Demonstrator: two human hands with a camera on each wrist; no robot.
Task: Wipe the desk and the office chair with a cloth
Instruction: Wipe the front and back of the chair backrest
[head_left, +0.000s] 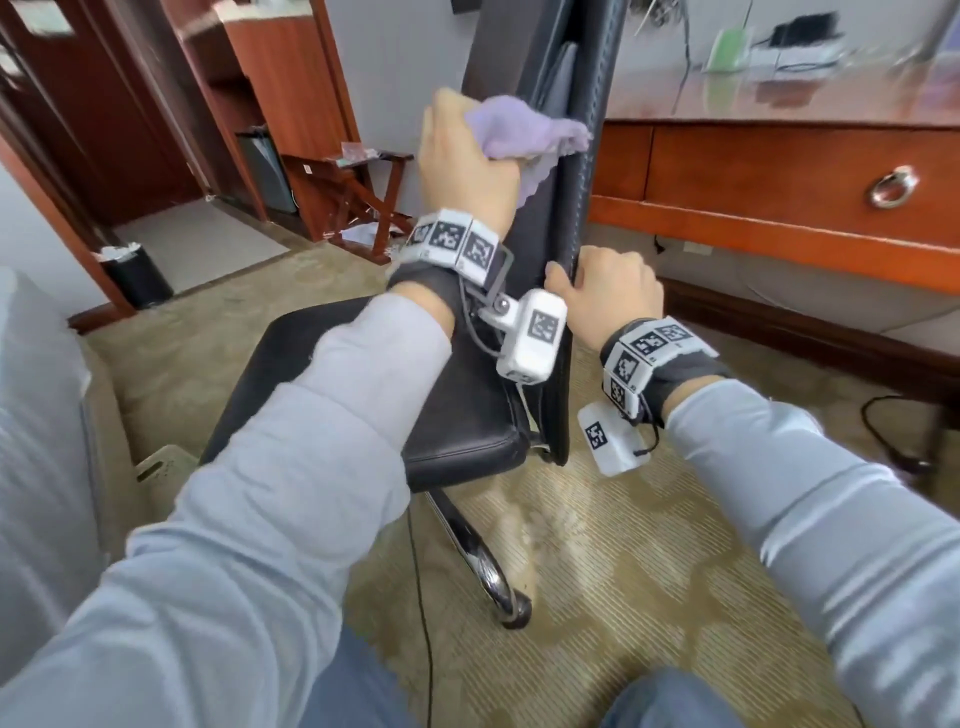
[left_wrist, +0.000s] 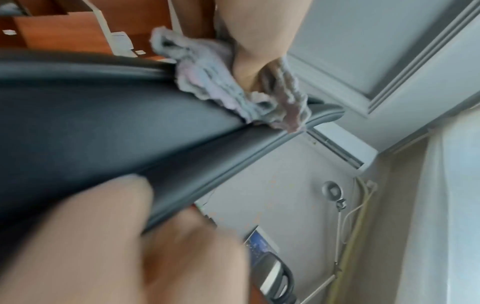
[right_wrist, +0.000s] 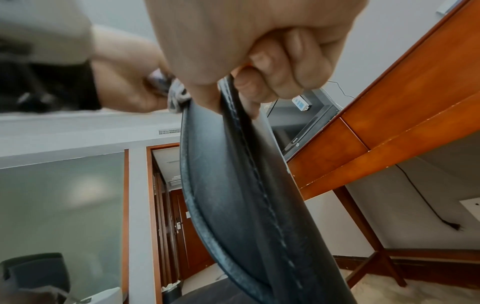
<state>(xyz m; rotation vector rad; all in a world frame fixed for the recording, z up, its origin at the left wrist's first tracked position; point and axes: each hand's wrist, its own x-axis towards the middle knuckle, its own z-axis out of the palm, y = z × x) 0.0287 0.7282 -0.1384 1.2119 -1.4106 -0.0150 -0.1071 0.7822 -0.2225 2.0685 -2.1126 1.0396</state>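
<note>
The left hand (head_left: 467, 156) clutches the lilac cloth (head_left: 524, 132) in a fist and presses it against the padded face of the office chair's backrest (head_left: 571, 156), high up near its right-hand edge. The backrest's long axis runs roughly upright, so the next stroke probably follows that edge up or down. Lower on the same edge, the right hand (head_left: 608, 291) is clenched round the rim, steadying the chair; it is the nearer hand to the seat (head_left: 457, 431). At far left, a small black bin (head_left: 136, 275) holds crumpled white paper. The desk (head_left: 779, 156) stands just beyond the chair, to the right.
</note>
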